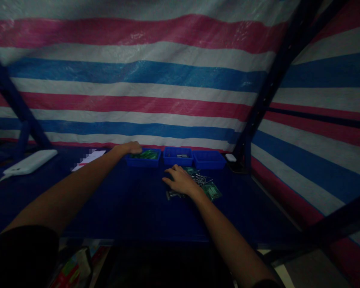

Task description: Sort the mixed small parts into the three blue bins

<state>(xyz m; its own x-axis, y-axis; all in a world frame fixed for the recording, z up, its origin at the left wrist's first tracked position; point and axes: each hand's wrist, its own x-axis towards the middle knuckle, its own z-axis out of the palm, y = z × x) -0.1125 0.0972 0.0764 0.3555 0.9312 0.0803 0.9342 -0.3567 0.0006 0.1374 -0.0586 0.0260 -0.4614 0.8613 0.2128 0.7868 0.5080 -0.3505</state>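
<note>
My left hand (134, 147) is curled into a fist at the left rim of a blue tray (144, 163). Green pieces (148, 155) lie inside that tray; whatever the fist may hold is hidden. My right hand (181, 181) hovers over or rests on the table, palm down, with thumb and fingers apart. It partly covers a loose pile of thin metal pins or nails (202, 179). Small clear packets with green contents (211, 191) lie against the pile. Thicker metal bolt-like pieces (171, 195) stick out below the right palm.
A middle blue tray (178, 161) has a few metal pieces, and another blue tray (210, 162) stands to its right. A white earbud case (231, 157) sits at the back right. On the left are a paper sheet (91, 160) and a white power bank (31, 162) with cable.
</note>
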